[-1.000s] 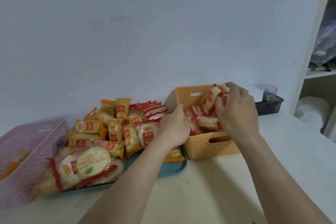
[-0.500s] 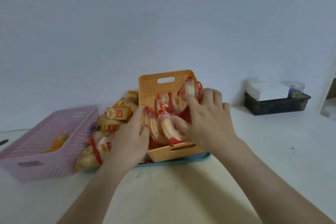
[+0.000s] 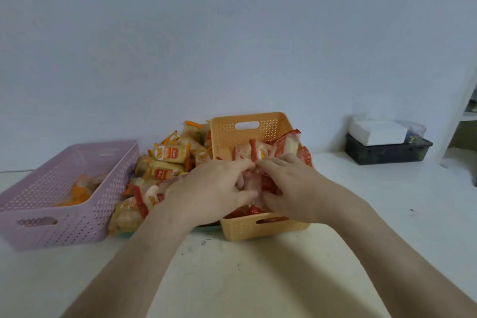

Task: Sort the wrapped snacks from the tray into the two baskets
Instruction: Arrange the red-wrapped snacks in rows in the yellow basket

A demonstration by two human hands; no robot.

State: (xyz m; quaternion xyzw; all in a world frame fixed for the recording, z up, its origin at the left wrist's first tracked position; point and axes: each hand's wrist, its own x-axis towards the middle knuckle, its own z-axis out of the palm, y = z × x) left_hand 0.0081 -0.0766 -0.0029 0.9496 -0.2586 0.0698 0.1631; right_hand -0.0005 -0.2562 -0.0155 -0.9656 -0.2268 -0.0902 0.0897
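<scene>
An orange basket (image 3: 260,228) stands at the centre, piled with red-edged snack packets (image 3: 284,146). My left hand (image 3: 214,188) and my right hand (image 3: 291,186) meet over its front half, fingers curled into the red-edged packets there. Left of the basket, a heap of orange-wrapped and red-edged snacks (image 3: 165,162) covers the teal tray (image 3: 206,226), of which only a sliver of front edge shows. A lilac basket (image 3: 64,224) at the far left holds a few orange-wrapped packets (image 3: 77,191).
The white table (image 3: 245,279) runs to a pale wall behind the baskets. At the back right sits a dark bin (image 3: 387,152) with a white box (image 3: 376,131) on it. A white shelf unit (image 3: 464,116) stands at the right edge.
My two hands have drawn together over the orange basket and pressed down into the red-edged packets. The view has shifted, so the lilac basket and the tray sit further left in the frame.
</scene>
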